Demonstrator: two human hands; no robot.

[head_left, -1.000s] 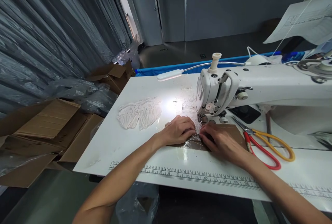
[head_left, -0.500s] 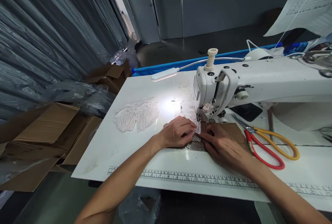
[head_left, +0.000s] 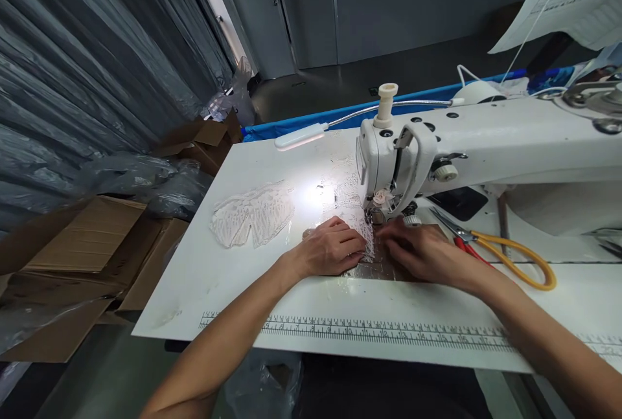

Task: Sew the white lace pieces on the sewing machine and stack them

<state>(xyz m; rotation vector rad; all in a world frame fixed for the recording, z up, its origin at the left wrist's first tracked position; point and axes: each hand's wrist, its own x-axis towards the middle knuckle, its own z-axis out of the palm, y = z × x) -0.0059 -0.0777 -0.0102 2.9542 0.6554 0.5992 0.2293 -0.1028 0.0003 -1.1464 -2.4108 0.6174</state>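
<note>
"First, report the near edge of the station."

"On my feed, a printed ruler (head_left: 364, 329) runs along the near edge of the white table (head_left: 233, 293). Just beyond it, I read a brown sheet (head_left: 383, 269) lying partly beneath both hands."

"State the condition of the fingers."

"I have the left hand (head_left: 334, 247) resting palm down on the lace, fingers bent and close together. I cannot tell whether they pinch it. I have the right hand (head_left: 416, 247) at the opposite side, fingers curled, tips just beside the needle area. I cannot tell whether they grasp anything."

"Locate the lace."

"The white lace (head_left: 350, 210) lies partly under the left hand. Its near end overlaps the brown sheet; its far part extends over the table, left of the machine head. I cannot confirm contact with the presser foot."

"List adjacent items, proceeding outward."

"Right of the right hand: scissors (head_left: 467, 236), red and yellow handles. Left, well apart: a second lace piece (head_left: 253, 217), laid flat. Above the table: the white sewing machine (head_left: 486, 144). Beyond the lace: a lamp (head_left: 301, 136), casting a bright spot. Farthest: a grey door (head_left: 255, 24) bearing a red square."
</note>
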